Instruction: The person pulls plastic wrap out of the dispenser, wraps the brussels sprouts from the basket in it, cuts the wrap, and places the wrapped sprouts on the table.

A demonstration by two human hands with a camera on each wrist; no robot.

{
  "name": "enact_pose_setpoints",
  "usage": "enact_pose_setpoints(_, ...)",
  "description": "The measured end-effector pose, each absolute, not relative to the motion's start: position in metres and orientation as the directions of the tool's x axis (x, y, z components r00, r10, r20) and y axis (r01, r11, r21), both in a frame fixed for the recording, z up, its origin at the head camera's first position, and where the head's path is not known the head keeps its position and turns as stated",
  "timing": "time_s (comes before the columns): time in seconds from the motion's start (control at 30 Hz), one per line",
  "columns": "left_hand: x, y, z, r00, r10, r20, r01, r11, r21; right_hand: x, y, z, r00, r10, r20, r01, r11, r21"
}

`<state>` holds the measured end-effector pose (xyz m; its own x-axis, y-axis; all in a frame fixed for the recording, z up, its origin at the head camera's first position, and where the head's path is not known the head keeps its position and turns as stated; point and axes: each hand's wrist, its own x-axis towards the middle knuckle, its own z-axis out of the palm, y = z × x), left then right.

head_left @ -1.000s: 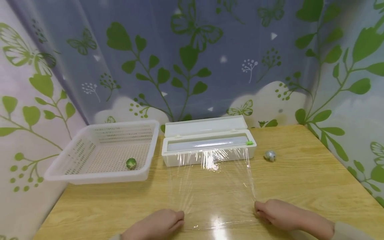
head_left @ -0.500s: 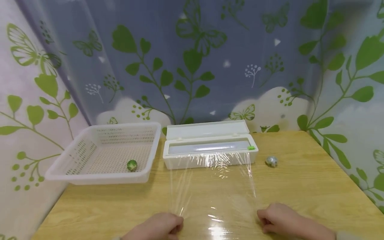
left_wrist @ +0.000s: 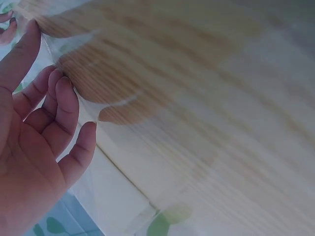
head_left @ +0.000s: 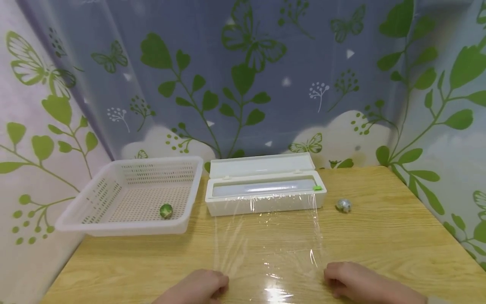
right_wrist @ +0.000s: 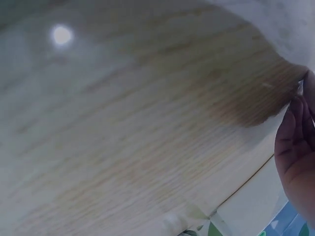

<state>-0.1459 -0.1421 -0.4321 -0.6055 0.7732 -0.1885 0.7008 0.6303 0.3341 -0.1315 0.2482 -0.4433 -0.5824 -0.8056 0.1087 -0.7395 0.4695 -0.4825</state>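
Note:
A sheet of cling film (head_left: 265,245) stretches from a white dispenser box (head_left: 265,206) toward me over the table. My left hand (head_left: 197,287) pinches its near left corner, and my right hand (head_left: 355,278) pinches the right one. The left wrist view has the left hand's curled fingertips (left_wrist: 66,88) at the film's edge, with a reflection of fingers beyond. Over in the right wrist view, the right thumb and fingers meet at the edge of the film (right_wrist: 147,123). The box's lid (head_left: 262,165) stands raised, the roll (head_left: 265,187) visible inside.
A white perforated basket (head_left: 130,229) stands at the left, holding a Brussels sprout (head_left: 166,211). Right of the box lies a small foil-wrapped ball (head_left: 344,205). The box has a green slider (head_left: 317,188) at its right end. A patterned curtain (head_left: 243,84) hangs behind the wooden table (head_left: 387,236).
Both hands sit slightly lower in the head view than a second ago, still pinching the film. Glare and creases on the film have shifted. The head view has tilted a little.

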Motion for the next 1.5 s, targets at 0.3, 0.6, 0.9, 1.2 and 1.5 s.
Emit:
enact_pose_setpoints(0.3,-0.147,-0.142,-0.426,-0.596,0.784,-0.174,0.732,0.620,0.282,-0.139,0.254,-0.447,-0.613,-0.789,-0.032,-0.566,0.468,-0.679)
enact_pose_setpoints(0.6,-0.166,-0.147,-0.403,-0.610,0.789,0.076,0.777,0.575,0.256,-0.141,0.254,-0.447,-0.591,-0.805,0.051,-0.651,0.438,-0.620)
enact_pose_setpoints(0.9,-0.200,-0.156,-0.369,-0.686,0.681,0.256,0.727,0.628,0.279,-0.142,0.253,-0.446,-0.604,-0.797,0.014,-0.625,0.462,-0.629)
enact_pose_setpoints(1.2,-0.243,-0.177,-0.351,-0.823,0.465,0.325,0.566,0.715,0.411,-0.141,0.253,-0.445,-0.589,-0.806,0.054,-0.656,0.438,-0.615)
enact_pose_setpoints(1.5,-0.274,-0.211,-0.352,-0.903,0.329,0.275,0.421,0.800,0.427,-0.142,0.252,-0.448,-0.574,-0.817,0.062,-0.667,0.422,-0.614)
